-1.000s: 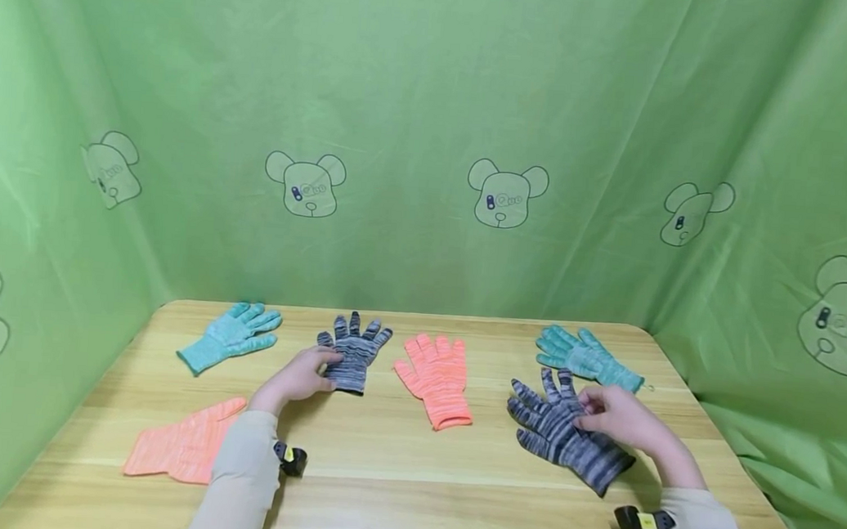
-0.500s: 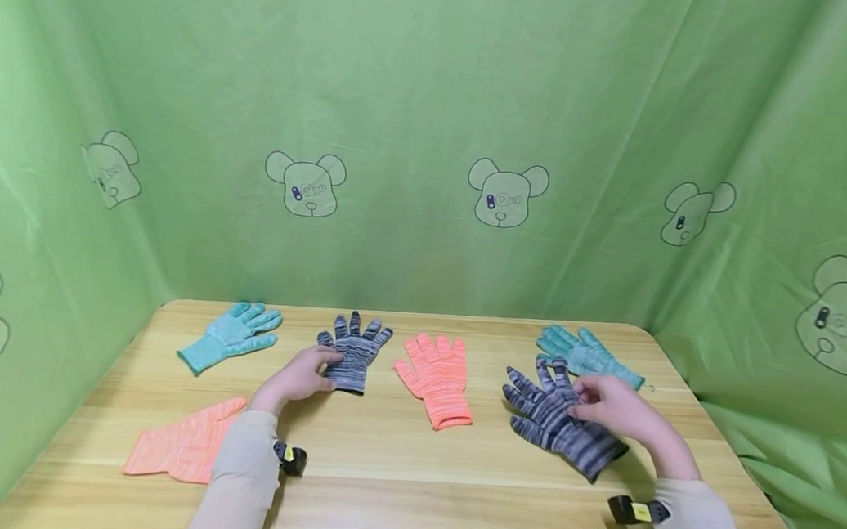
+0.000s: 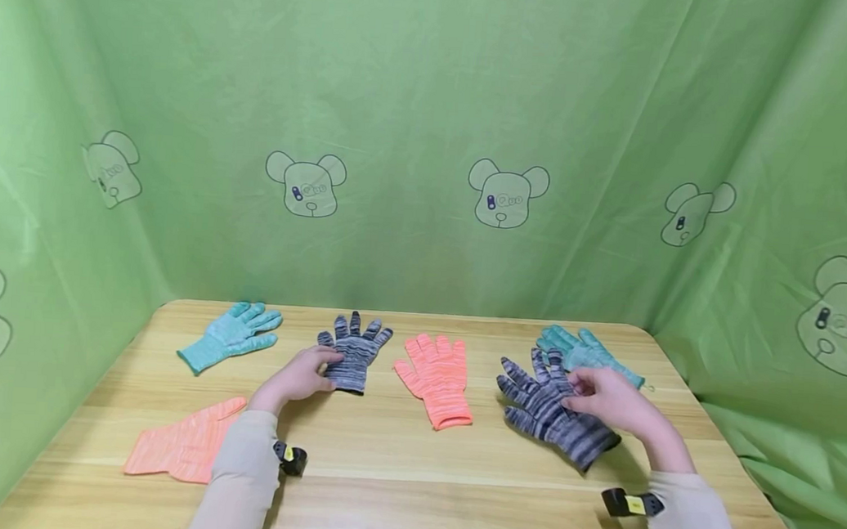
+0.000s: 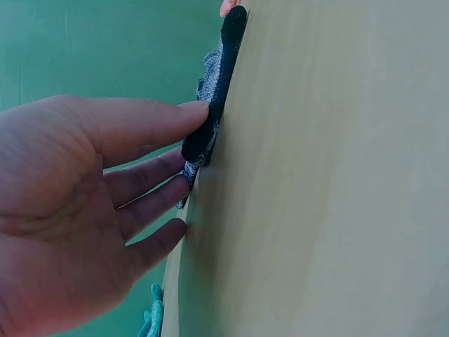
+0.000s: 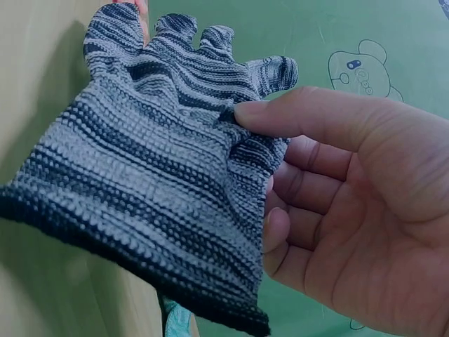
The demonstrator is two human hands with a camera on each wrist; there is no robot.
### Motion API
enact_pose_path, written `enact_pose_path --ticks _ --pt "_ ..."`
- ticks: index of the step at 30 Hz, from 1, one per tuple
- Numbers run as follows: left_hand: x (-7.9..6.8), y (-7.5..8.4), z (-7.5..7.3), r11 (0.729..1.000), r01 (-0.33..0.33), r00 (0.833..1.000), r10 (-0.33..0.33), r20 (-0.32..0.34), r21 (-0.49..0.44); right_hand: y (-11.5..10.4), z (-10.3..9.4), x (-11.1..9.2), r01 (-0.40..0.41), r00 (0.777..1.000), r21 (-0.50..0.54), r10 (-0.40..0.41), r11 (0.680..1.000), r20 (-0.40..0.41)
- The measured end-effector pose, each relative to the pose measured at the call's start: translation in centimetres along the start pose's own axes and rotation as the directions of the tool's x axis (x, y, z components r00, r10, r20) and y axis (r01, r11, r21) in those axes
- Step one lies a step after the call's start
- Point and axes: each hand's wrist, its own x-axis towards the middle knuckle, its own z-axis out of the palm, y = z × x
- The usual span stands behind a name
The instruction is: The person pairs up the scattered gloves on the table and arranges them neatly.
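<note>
In the head view my right hand (image 3: 609, 400) pinches a black-and-grey striped knit glove (image 3: 553, 409) by its side, between thumb and curled fingers. Seen from the right wrist, this striped glove (image 5: 154, 154) is tilted up from the table, its dark cuff hanging toward the camera. My left hand (image 3: 303, 373) rests against a second striped glove (image 3: 353, 362), which lies flat, fingers pointing to the back. The left wrist view has the thumb on the dark cuff (image 4: 228, 70) of that glove, while the other fingers (image 4: 156, 249) stay extended along the table.
An orange glove (image 3: 439, 380) lies between the striped ones; another orange glove (image 3: 178, 444) is partly behind the left sleeve. Teal gloves lie at the back left (image 3: 230, 337) and back right (image 3: 587, 354). A green curtain (image 3: 421, 92) surrounds the wooden table (image 3: 406, 509).
My right hand has carried its striped glove slightly left and toward the back, lifting it and overlapping the right teal glove's fingers. The left hand has stayed in place.
</note>
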Motion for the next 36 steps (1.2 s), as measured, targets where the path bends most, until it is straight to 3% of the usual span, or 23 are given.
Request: enact_pose_path --ticks 20,36 --pt "0.0 -0.1 0.1 1.000 -0.010 1.000 0.010 0.003 0.003 -1.9 0.1 1.3 0.051 0.998 -0.003 -0.051 0.999 -0.037" --pt "0.0 -0.1 0.1 1.000 -0.006 1.000 0.006 0.008 -0.017 -4.0 0.5 2.9 0.089 0.996 -0.010 -0.089 0.996 -0.017"
